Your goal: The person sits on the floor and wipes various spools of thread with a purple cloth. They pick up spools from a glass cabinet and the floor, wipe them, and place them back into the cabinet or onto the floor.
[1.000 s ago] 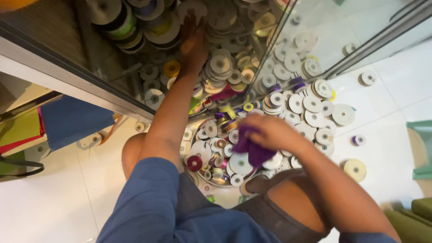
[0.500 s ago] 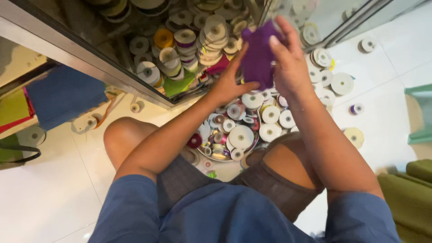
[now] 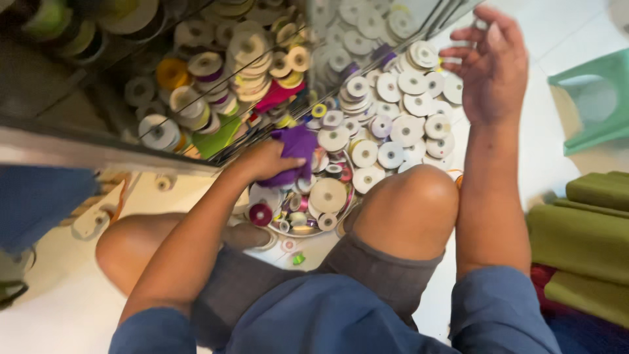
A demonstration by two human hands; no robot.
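My left hand [image 3: 265, 160] grips a bunched purple cloth [image 3: 296, 149] just above a pile of ribbon spools [image 3: 386, 124] on the floor. My right hand [image 3: 490, 64] is lifted to the right of the pile with its fingers apart and nothing visible in it. It is close to the edge of a glass cabinet door [image 3: 452, 13]. My bare knees [image 3: 413, 196] frame a round tray of small spools [image 3: 308, 203] below the left hand.
A glass-fronted cabinet [image 3: 216, 72] packed with ribbon spools fills the upper left. A green plastic stool [image 3: 593, 98] stands at the right, with folded green fabric [image 3: 583, 236] below it. A blue cloth [image 3: 33, 196] lies at the left on the white tiled floor.
The purple cloth went from my right hand, through both hands held high, to my left hand, now low over the spools. My right hand has let go and moved up and right.
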